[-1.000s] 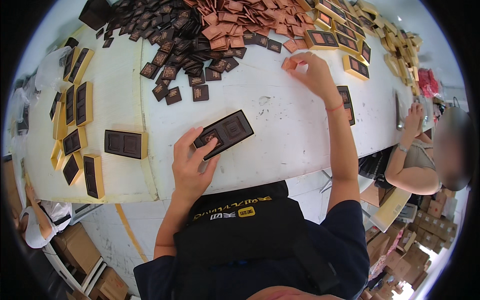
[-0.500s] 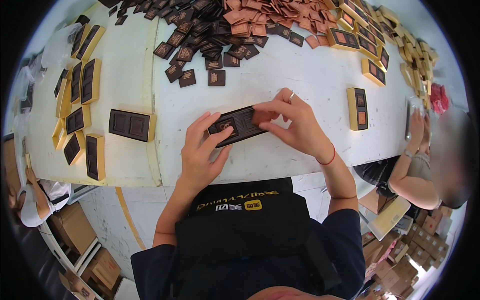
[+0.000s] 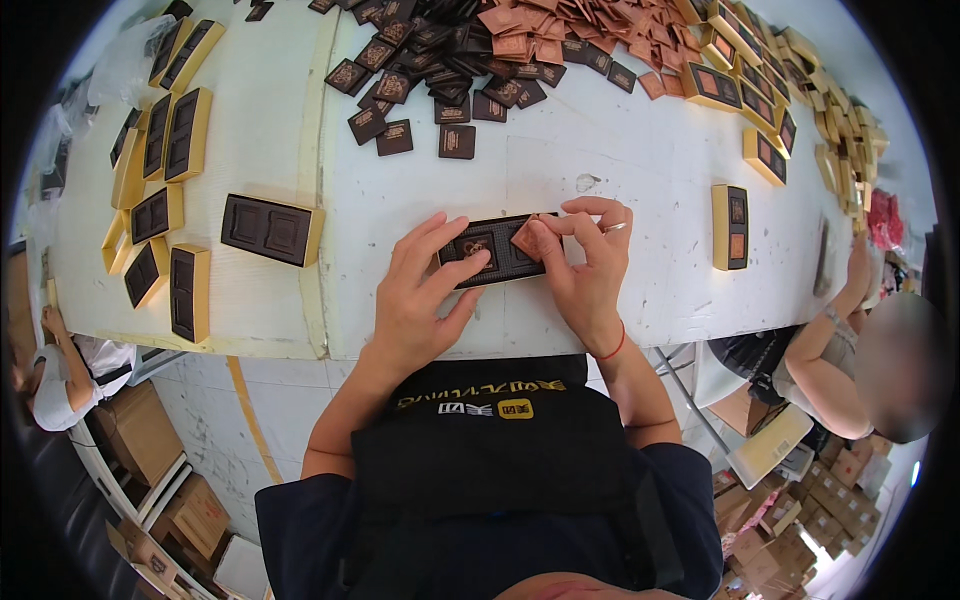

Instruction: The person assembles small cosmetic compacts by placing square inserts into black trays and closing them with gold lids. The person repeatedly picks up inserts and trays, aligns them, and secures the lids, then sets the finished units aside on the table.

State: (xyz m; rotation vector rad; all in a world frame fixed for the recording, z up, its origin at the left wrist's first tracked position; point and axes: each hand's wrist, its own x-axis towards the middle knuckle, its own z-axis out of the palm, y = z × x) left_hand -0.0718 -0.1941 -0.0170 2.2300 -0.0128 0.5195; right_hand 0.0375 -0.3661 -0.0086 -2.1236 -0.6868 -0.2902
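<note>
On the table before me lies a shallow gold box with a black two-compartment tray [image 3: 506, 265], slightly tilted in the picture. My left hand [image 3: 418, 288] grips its left end, a fingertip resting on the dark square packet [image 3: 478, 246] that sits in the left compartment. A copper-coloured square packet [image 3: 525, 241] is pinched in my right hand [image 3: 585, 270]. It is held aslant over the right compartment, its outer corner hidden by my fingers.
Beyond are heaps of dark packets [image 3: 435, 75] and copper packets [image 3: 600, 35]. Boxes with unfilled trays, such as one box [image 3: 270, 230], stand at left. A filled box [image 3: 730, 228] and more boxes are at right. One person [image 3: 830, 360] works at right, another [image 3: 65, 385] at far left.
My right hand has lowered and turned, bringing the copper packet down to the right compartment. My left hand stays on the box. The whole view has shifted slightly.
</note>
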